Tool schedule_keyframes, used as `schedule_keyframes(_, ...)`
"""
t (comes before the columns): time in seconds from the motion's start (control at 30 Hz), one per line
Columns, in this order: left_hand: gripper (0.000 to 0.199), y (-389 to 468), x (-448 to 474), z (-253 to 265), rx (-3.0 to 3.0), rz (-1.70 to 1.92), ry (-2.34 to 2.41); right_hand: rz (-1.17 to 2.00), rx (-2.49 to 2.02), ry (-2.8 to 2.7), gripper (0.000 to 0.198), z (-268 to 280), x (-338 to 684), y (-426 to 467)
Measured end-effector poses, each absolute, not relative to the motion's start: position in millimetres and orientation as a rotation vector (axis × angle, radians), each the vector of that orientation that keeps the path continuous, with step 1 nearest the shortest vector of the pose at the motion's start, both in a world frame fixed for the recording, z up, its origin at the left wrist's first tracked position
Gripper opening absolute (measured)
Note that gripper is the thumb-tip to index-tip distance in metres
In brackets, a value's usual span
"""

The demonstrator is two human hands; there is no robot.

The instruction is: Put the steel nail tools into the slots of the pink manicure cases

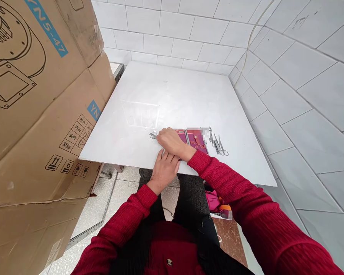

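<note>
A manicure case (193, 139) with a dark red lining lies unfolded on the white table, small loops along its right half. My right hand (171, 142) reaches leftward over the case's left half and covers much of it. Its fingers are curled down beside a small cluster of shiny metal tools (153, 135); what they hold, if anything, is hidden. Just below, near the table's front edge, my left hand (165, 168) lies with fingers stretched out. To the right of the case are small scissors (224, 152) and several slim metal tools (216, 145).
The white table (189, 91) meets a tiled wall at the back and right. A large cardboard box (46, 114) stands close on the left. A cable (250, 38) hangs in the far right corner. Under the table sits a container with a pink item (213, 201).
</note>
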State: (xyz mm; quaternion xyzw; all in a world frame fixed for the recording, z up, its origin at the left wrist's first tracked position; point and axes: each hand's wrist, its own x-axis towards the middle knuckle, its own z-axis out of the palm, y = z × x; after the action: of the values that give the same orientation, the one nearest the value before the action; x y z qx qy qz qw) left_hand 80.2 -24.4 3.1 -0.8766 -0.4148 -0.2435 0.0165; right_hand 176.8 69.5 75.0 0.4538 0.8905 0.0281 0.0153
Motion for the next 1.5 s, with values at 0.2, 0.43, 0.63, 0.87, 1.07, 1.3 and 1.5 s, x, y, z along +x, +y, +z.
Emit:
schedule_keyframes(0.2, 0.028, -25, 80, 3, -2.738, -0.742, -1.313, 0.116, 1.271, 2.650, 0.025, 85, 160, 75)
schedule_keyframes(0.43, 0.038, -27, 80, 3, -2.724, -0.715, -1.323, -0.078, 1.387, 2.710, 0.019, 90, 167, 81)
schedule_keyframes(0.63, 0.039, -25, 81, -2, -2.715, -0.751, -1.319, -1.266, 2.089, 2.683, 0.014, 79, 208, 89)
schedule_keyframes(0.87, 0.038, -25, 82, 0, -2.726, -0.757, -1.330, -1.915, 2.381, 2.547, 0.045, 56, 242, 81)
schedule_keyframes(1.07, 0.038, -24, 82, 2, -2.714, -0.719, -1.317, -1.774, 2.525, 2.610, 0.040, 41, 247, 87)
schedule_keyframes(1.3, 0.038, -24, 82, 4, -2.716, -0.696, -1.304, -1.560, 2.516, 2.680, 0.042, 32, 245, 92)
schedule_keyframes(1.5, 0.039, -23, 83, 3, -2.700, -0.698, -1.302, -1.310, 2.509, 2.736, 0.036, 31, 243, 89)
